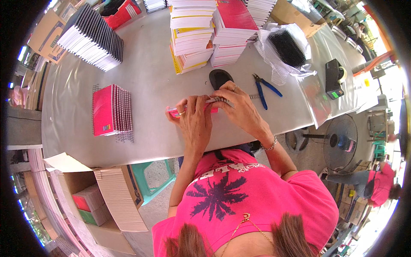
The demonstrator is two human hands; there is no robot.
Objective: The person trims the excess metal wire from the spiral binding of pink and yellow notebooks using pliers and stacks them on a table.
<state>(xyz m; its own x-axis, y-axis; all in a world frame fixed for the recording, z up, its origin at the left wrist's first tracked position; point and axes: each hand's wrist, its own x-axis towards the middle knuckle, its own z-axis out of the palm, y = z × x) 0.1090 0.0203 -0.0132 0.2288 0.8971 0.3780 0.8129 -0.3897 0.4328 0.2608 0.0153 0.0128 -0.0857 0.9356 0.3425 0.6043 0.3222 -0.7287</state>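
At the table's front middle, my left hand [195, 122] is closed on a small red-covered notebook [172, 112], pressing it against the tabletop. My right hand [243, 110] pinches a thin spiral binding coil [254, 96] at the notebook's right end; the coil's tail sticks out to the right of the fingers. How far the coil runs through the page edge is hidden by my fingers. Just beyond my right hand lies a black oval object [219, 79]. Blue-handled cutting pliers [261, 95] rest spread apart to its right.
Spiral-bound red notebooks [104, 109] are stacked at left, black-coiled ones [92, 38] behind. Tall book stacks [192, 43] stand at the far middle. Black coils [286, 48] lie in white plastic. A tape dispenser [332, 79] sits right. Below are an open carton [115, 192] and a fan [342, 145].
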